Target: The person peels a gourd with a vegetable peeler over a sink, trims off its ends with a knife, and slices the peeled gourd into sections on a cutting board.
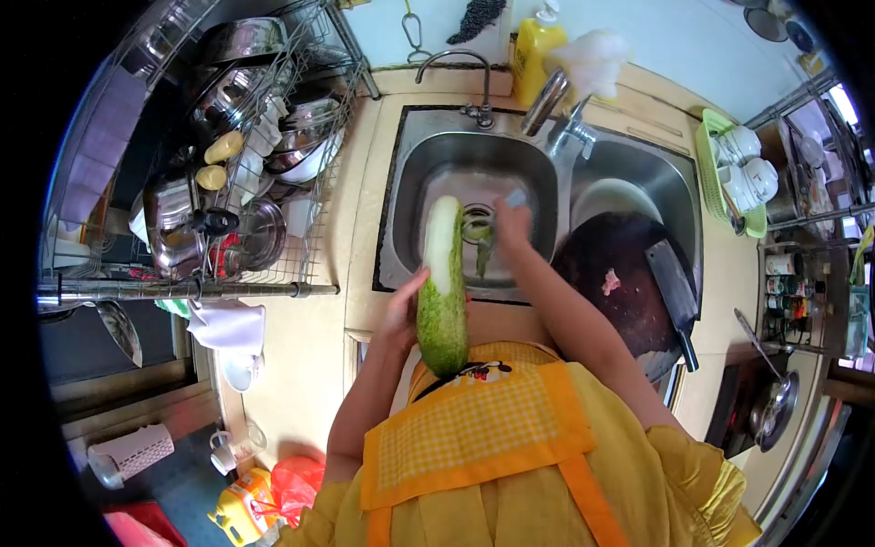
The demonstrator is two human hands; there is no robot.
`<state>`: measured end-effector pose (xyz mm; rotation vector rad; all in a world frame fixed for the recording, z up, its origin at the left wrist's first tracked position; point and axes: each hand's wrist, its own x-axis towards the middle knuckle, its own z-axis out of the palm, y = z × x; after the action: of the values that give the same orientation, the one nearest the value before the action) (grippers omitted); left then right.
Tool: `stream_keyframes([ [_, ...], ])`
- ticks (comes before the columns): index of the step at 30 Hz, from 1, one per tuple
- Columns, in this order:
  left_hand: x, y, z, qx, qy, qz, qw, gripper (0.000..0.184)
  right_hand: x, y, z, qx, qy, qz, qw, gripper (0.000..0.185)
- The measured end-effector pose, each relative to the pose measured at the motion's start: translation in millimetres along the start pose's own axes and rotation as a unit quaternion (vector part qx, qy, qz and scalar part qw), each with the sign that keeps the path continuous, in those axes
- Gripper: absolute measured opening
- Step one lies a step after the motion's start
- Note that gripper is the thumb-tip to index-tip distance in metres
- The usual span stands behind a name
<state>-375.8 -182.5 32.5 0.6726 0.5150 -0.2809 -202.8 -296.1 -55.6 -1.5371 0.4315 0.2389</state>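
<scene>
A large green cucumber [442, 314], its upper part pared to pale flesh, is held upright in front of my apron. My left hand [407, 305] wraps around its side at mid-length, with some fingers hidden behind it. Over the left sink basin [419, 173], my right hand [512, 225] is closed and slightly blurred. A small pale tool, apparently a peeler [517, 198], sticks out of its grip, apart from the cucumber. Green peel strips [483, 251] hang or lie near the drain, below that hand.
A cleaver [672, 283] rests on a dark round chopping board [583, 264] with a scrap of meat [611, 281], covering part of the right basin. Faucets [483, 114] stand behind the basins. A dish rack [319, 118] holds pots at left; a green basket [706, 155] holds bowls at right.
</scene>
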Motion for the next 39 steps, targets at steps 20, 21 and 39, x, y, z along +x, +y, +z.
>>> stream_keyframes([
  [20,-14,0,-5,-0.048,0.003,-0.142,0.989,0.067,82,6,20,-0.269,0.127,-0.053,0.953,0.048],
  [21,-18,0,-9,-0.039,-0.01,-0.15,0.988,0.069,86,1,10,-0.288,0.118,-0.046,0.949,0.05],
  [39,10,-9,1,-0.016,0.002,-0.084,0.996,0.052,0,15,24,-0.288,0.004,-0.234,0.929,0.033],
])
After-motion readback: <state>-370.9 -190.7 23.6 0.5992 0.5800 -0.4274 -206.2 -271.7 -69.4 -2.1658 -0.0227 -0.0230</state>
